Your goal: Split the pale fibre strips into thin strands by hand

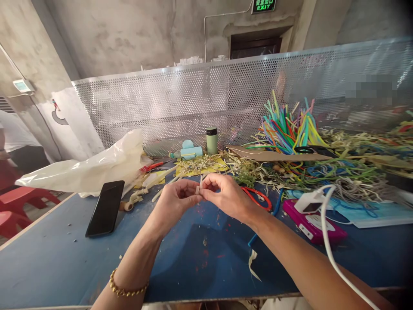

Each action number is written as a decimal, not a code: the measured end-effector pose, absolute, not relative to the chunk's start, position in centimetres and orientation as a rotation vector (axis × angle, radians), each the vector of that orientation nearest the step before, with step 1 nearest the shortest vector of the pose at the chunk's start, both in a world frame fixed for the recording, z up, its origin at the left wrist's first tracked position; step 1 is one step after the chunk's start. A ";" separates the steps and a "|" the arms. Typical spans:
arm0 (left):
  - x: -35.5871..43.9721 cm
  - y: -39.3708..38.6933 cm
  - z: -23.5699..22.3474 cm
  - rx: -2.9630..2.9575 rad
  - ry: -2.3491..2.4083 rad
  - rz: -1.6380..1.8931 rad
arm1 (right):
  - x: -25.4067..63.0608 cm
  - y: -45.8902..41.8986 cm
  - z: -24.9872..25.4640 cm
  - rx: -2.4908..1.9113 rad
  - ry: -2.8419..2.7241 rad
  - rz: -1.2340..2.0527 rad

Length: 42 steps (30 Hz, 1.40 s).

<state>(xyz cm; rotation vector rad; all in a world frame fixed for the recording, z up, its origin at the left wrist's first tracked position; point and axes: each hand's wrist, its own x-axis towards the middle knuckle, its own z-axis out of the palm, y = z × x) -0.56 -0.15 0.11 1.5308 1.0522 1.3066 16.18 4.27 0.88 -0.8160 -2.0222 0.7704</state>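
One narrow, pale strip (pixel 201 182) is pinched by left hand (pixel 174 199) and right hand (pixel 227 196) inside the blue table's (pixel 58 258) near edge, apparently only part-folded.

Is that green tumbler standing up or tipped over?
Upright: the green tumbler stands on its base, black-rimmed lid on top.
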 end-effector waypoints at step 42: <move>0.6 -0.3 0.0 1.437 1.092 1.511 | 15.7 3.8 1.0 -0.727 -1.742 1.136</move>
